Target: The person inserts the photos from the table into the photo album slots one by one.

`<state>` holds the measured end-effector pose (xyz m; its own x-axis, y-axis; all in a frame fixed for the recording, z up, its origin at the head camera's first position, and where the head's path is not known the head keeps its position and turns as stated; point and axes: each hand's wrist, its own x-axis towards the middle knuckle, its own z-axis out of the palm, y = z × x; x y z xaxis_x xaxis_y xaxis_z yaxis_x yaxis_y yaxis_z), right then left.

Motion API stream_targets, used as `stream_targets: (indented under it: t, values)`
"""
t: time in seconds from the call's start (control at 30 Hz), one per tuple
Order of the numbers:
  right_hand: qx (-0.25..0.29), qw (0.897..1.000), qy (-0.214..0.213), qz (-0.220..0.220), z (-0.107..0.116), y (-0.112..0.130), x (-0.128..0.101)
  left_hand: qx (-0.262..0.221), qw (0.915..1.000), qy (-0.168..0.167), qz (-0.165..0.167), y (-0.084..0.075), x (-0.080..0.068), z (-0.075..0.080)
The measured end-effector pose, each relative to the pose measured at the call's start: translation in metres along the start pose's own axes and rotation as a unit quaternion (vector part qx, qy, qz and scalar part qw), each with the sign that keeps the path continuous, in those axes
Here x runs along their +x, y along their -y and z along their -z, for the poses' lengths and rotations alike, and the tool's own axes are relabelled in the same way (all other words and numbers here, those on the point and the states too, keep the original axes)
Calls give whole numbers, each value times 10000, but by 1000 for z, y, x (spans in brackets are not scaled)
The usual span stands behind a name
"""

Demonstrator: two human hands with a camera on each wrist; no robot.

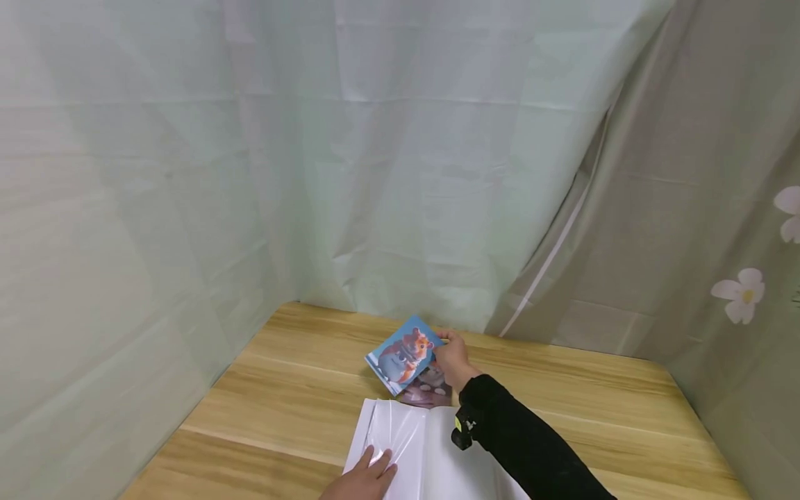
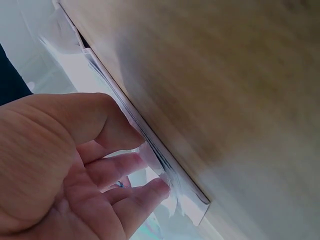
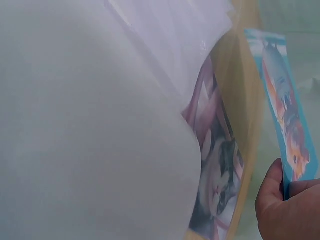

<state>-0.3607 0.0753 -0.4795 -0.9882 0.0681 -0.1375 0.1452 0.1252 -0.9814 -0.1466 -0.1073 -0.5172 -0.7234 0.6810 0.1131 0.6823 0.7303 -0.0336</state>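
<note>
An open white album [image 1: 431, 451] with clear plastic sleeves lies at the near edge of the wooden table [image 1: 300, 389]. My left hand [image 1: 367, 478] presses flat on its left page, fingers [image 2: 135, 165] spread over the sleeve edges [image 2: 165, 165]. My right hand [image 1: 451, 357] pinches a blue cartoon picture card [image 1: 403, 353] by its edge and holds it tilted above the table; the card [image 3: 285, 110] shows edge-on in the right wrist view beside the thumb [image 3: 272, 195]. A second card with a cat picture [image 1: 428, 389] lies flat under it, partly beneath the album page [image 3: 220, 185].
Pale green curtains [image 1: 187, 173] close off the left and back of the table. A grey-brown curtain with white flowers [image 1: 719, 243] hangs on the right. Bare wood shows on both sides of the album.
</note>
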Motion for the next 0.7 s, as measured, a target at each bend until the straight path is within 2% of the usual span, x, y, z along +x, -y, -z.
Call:
stream_targets:
  t: [0.17, 0.4, 0.7]
  values:
    - [57, 9999, -134, 70, -6, 1, -4, -15, 10000, 70, 25, 0, 1, 0]
    - [120, 9998, -107, -76, -9, 1, -8, 222, 9997, -34, -58, 0, 1, -2]
    - [-265, 9994, 232, 42, -3, -8, -6, -335, 9986, 265, 313, 1, 1, -1]
